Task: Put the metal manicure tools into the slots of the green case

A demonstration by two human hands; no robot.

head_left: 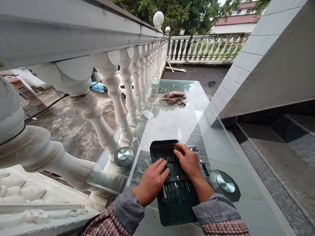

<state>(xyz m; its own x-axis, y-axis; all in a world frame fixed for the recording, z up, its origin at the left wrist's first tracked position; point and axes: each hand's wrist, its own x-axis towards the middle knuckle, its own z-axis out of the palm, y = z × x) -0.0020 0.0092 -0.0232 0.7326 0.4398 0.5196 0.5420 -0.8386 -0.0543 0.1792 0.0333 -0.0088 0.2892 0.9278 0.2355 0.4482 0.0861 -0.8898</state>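
A black folding tool case (177, 211) lies spread open on the glass table, with several slim metal tools (176, 190) in a row in its near half. My left hand (154, 178) rests over the case's left side, gripping it there with fingers curled; a small shiny metal piece shows at the fingertips. Over the upper right of the case, my right hand (188, 162) is closed, thumb and fingers pinching a thin tool (175, 149) whose kind I cannot make out. Elastic loops cross the far half between the hands.
The glass table (221, 144) has round metal-capped supports (123, 154). A crumpled brown cloth (174, 98) lies at its far end. Just right of my right hand are a dark watch-like strap (204, 168) and a rounded dark object (193, 149). A white balustrade (113, 95) runs along the left; steps are right.
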